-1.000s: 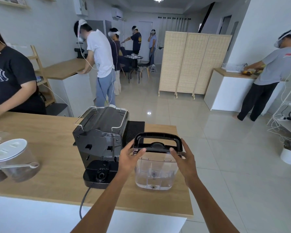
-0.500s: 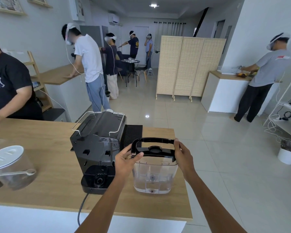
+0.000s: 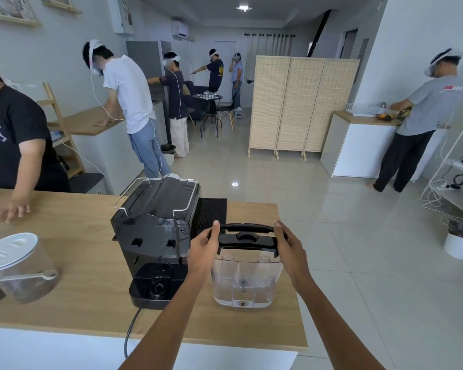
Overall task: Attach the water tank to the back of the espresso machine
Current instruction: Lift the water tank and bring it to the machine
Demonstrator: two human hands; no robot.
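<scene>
Gripping the water tank [image 3: 245, 276] by its lid ends, your left hand [image 3: 204, 249] and right hand [image 3: 292, 252] steady it beside the espresso machine [image 3: 155, 231] at lower centre, ready for lifting.

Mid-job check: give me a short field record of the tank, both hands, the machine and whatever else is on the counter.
water tank: clear, black lid and handle, upright on the counter, right of the machine, not attached
left hand: grip on the left end of the tank lid
right hand: grip on the right end of the tank lid
espresso machine: black, back faces the camera, empty rear base with valve
power cord: runs off the counter's near edge
lidded clear jar: far left, spoon lying across it
black mat: behind the tank
</scene>
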